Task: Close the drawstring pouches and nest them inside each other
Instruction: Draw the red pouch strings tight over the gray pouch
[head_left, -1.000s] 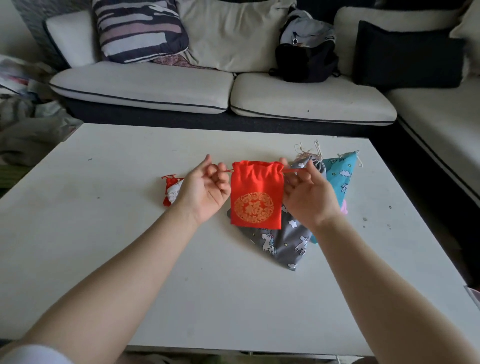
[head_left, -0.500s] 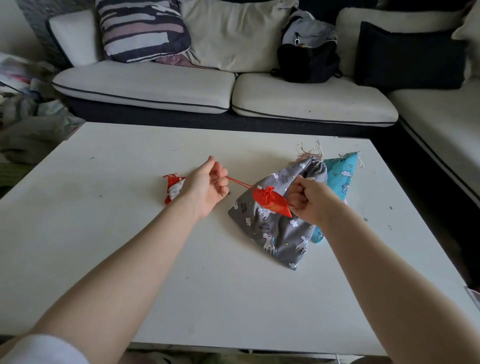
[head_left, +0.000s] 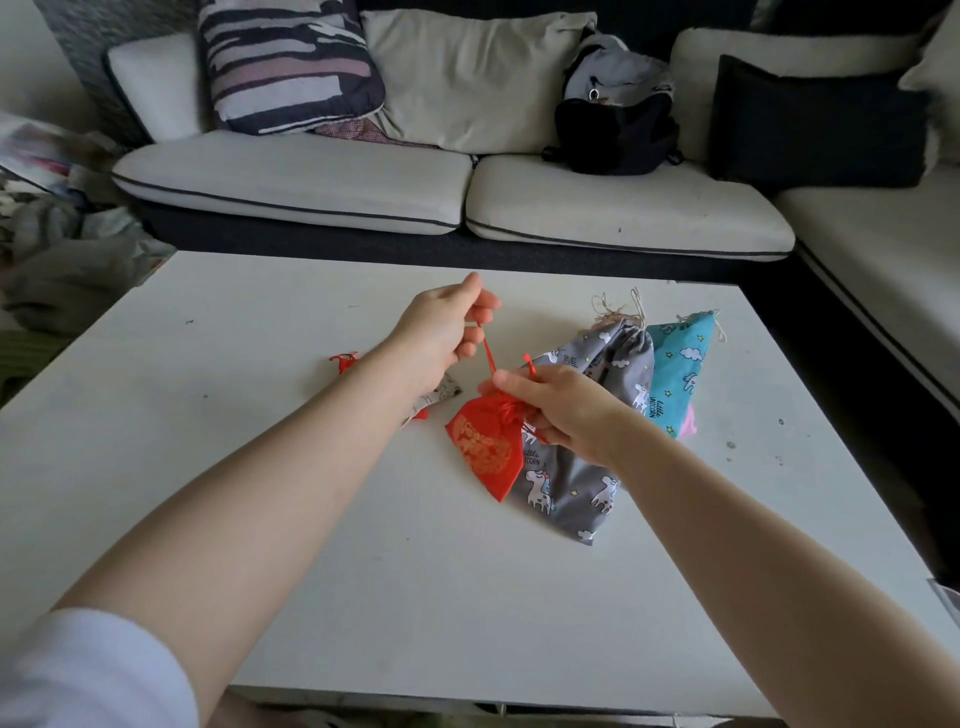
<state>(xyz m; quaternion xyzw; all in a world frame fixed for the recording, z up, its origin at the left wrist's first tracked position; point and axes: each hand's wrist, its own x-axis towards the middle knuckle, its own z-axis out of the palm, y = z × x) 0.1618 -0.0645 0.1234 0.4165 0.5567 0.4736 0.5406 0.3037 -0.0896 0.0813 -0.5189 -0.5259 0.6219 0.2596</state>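
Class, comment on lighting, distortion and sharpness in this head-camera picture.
Head view: dim, soft daylight with no glare; wide-angle bend curves the white table edges and sofa; the red pouch and both hands look slightly soft.

Red pouch (head_left: 485, 451) w/ gold emblem has its mouth cinched shut, body hanging tilted over the gray unicorn pouch (head_left: 584, 447), red cord (head_left: 488, 356) stretched up from the gathered top. Gray one lies flat on the table, neck bunched, beige strings at the top. Teal cloud-print pouch (head_left: 675, 371) is partly tucked under it on the right. Small red/white pouch (head_left: 436, 400) off to the left, mostly hidden.
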